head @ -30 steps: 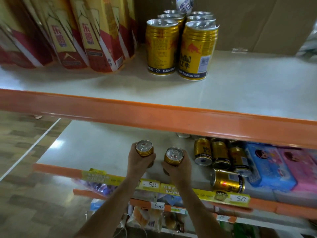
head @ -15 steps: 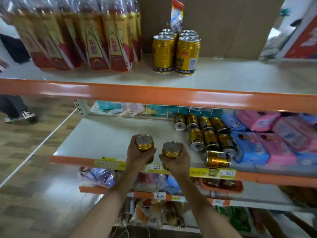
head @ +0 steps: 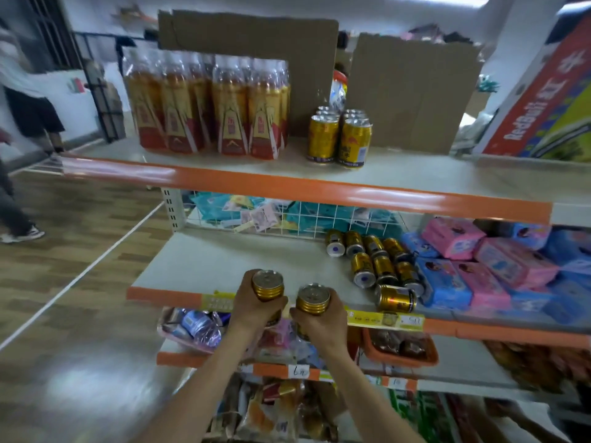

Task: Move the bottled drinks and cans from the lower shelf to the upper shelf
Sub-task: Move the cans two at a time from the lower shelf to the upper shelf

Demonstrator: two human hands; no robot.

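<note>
- Gold left can (head: 268, 284), upright with its lid up, is grasped round the body by the left hand (head: 256, 310). The right can (head: 312, 298) is held the same way in the right hand (head: 323, 324). Both hang just in front of the lower shelf (head: 224, 260), side by side and near each other but apart.
- Lying cans (head: 374, 260) rest on their sides on the lower shelf beside the packs (head: 479, 266), not yet moved.
- Upper shelf (head: 399, 177) carries upright cans (head: 339, 137) in two rows, with wrapped bottles (head: 208, 107) to their left.
- Step in hand, as judged: the lift. Raise both cans clear of the orange lip (head: 287, 183) before reaching forward. Keep them vertical and set them on bare board beside the upright cans rather than against them, lest a row topple.
- Hidden or unclear: each held can's lower body is covered by its hand, labels are too blurred to read, and the rear upright cans are masked by the front pair.
</note>
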